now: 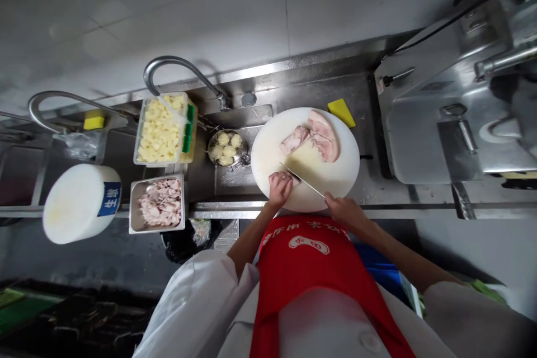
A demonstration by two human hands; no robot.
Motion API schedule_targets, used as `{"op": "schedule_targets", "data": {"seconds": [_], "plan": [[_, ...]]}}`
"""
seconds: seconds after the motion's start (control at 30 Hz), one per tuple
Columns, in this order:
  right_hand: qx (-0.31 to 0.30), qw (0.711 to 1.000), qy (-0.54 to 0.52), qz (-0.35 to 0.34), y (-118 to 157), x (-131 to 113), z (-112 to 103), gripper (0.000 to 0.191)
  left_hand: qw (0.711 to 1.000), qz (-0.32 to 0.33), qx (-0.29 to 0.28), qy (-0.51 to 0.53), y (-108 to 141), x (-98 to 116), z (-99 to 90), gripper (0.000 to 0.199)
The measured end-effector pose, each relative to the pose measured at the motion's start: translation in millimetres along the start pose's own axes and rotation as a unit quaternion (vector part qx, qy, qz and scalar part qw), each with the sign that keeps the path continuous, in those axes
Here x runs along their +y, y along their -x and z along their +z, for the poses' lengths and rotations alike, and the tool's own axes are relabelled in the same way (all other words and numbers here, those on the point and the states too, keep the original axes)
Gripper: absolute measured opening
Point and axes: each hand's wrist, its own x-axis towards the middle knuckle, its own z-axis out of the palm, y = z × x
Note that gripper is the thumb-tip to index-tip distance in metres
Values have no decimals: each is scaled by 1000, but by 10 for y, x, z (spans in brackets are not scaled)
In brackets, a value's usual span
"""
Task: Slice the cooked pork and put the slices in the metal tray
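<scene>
On the round white cutting board (268, 140), my left hand (280, 187) presses down with curled fingers on a small piece of meat (295, 179), most of which is hidden under the hand and behind the blade. My right hand (342, 207) is closed round the handle of a kitchen knife (308, 183). Its blade slants from the handle up and left, right beside my left fingers. Farther back on the board lie a block of raw meat (294, 139) and, touching it, a larger pale slab with rind (324, 137).
Left of the board, a pot of peeled potatoes (226, 148) sits in the sink. Beyond are a tub of diced potato (163, 128), a steel tray of cut meat (159, 204) and another white board (78, 204). A yellow sponge (342, 112) lies behind the board; a steel machine (423, 140) stands right.
</scene>
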Motion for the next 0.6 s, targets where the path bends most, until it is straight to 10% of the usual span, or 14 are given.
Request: {"op": "schedule_targets", "data": {"seconds": [0.6], "plan": [[-55, 997, -35, 36, 368, -463, -283, 33, 998, 41, -44, 20, -39, -102, 11, 22]]}}
